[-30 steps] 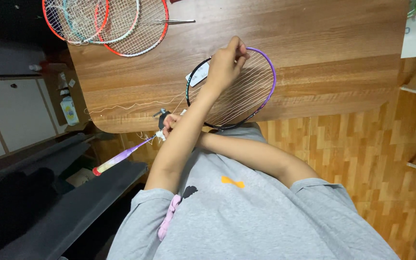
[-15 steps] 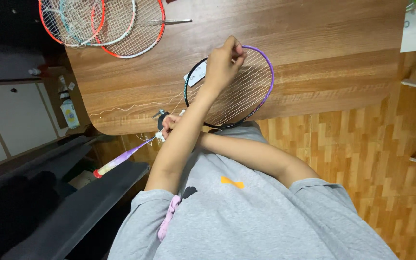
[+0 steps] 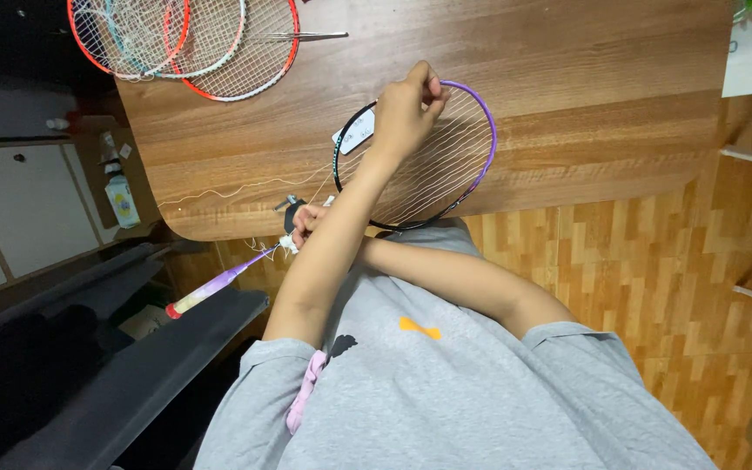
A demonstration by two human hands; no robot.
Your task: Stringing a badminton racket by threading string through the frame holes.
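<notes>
A badminton racket with a black and purple frame [image 3: 486, 139] and white strings lies over the near edge of the wooden table [image 3: 585, 78]. Its purple handle [image 3: 215, 285] sticks out to the lower left, past the table. My left hand [image 3: 406, 109] reaches across the string bed and pinches a string at the far rim, fingers closed. My right hand [image 3: 305, 223] crosses under the left arm and grips the racket at its throat, next to a small dark clamp [image 3: 289, 207]. A loose white string [image 3: 237, 188] trails left over the table.
Several red, orange and teal rackets [image 3: 186, 42] are stacked at the table's far left corner, with a thin metal tool [image 3: 311, 36] beside them. A small bottle [image 3: 118, 195] and white cabinets stand on the left. A dark seat [image 3: 124, 365] is at lower left, wood floor at right.
My left hand has shifted a little along the far rim while still pinching the string. The right hand and the racket stay where they were.
</notes>
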